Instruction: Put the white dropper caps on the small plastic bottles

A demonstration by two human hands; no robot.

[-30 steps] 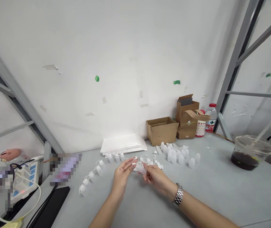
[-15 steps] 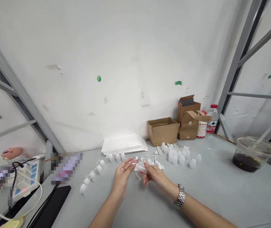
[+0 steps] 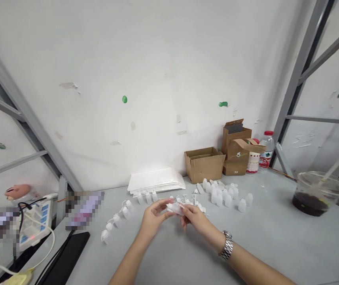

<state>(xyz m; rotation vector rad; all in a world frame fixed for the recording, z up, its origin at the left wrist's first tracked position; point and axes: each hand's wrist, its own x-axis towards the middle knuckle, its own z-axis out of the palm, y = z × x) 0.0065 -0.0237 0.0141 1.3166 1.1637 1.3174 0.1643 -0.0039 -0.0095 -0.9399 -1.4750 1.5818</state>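
Note:
A small translucent dropper bottle (image 3: 175, 209) is held on its side between my two hands, its white nozzle end to the left. My left hand (image 3: 154, 217) has thumb and fingertips closed around that nozzle end. The other end is pinched by my right hand (image 3: 197, 218), which has a metal watch on its wrist. Behind the fingers lies a pile of small white caps and nozzles (image 3: 197, 204), partly hidden. Several loose bottles without caps (image 3: 220, 194) stand right of the pile. To the left, capped bottles (image 3: 116, 220) form a curved row.
Near the wall are a stack of white sheets (image 3: 154, 181), an open cardboard box (image 3: 205, 166), a brown paper bag (image 3: 237, 156) and a red-capped bottle (image 3: 266, 152). A cup with dark drink (image 3: 314, 198) stands right. A power strip (image 3: 40, 227) and black pad (image 3: 65, 257) lie left.
My left fingers have closed in on the bottle's nozzle end, and the bottle is tilted less. The thin strap that hung below it no longer shows. The view shifted slightly.

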